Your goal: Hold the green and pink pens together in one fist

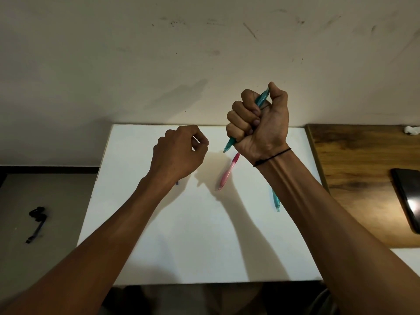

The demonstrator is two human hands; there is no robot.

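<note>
left hand (179, 153) above white table (141, 223), fingers curled, seemingly empty | pink pen (229, 172) flat on table between hands | right hand (259, 123) raised, fist clamped round teal pen (229, 145), tip down

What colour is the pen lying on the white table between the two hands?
Pink, seen in the head view: the pen lies flat on the white table.

The right hand (258, 122) hides the middle of the teal pen (229, 145). The forearm covers the upper ends of a pink pen (228, 173) and a second teal pen (276, 201). A dark phone (408, 198) is cut by the right edge. The left hand (179, 153) hides all but a tip of a small dark object (177, 183).
</note>
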